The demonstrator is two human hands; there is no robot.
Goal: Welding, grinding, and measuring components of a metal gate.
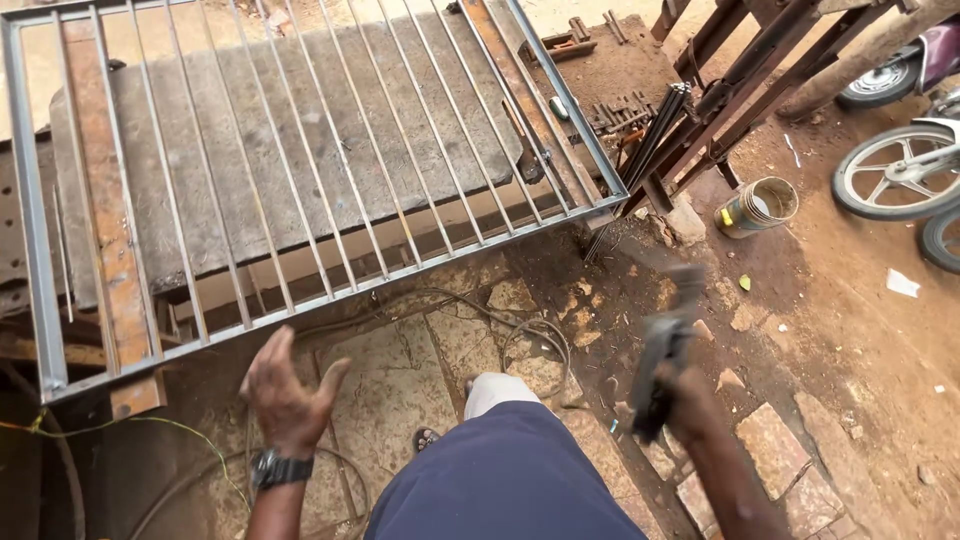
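Observation:
A grey metal grille [330, 290] of thin vertical bars in a square-tube frame lies across a worn workbench [300, 130]. My left hand [285, 390], a dark watch on its wrist, hovers open just below the grille's near rail, touching nothing. To the right, my right hand [685, 400] grips a dark metal tool [662, 345] with a blurred head, perhaps a hammer, held over the ground near the grille's right corner. My leg in dark blue shorts [510, 480] is between the hands.
Cables [520, 335] loop over the stone paving below the grille. A tin can [757, 205] stands on the dirt at right, beside rusty steel frames [740, 80]. Motorcycle wheels [895, 170] are at the far right. A rusty flat bar [110, 230] lies under the grille's left side.

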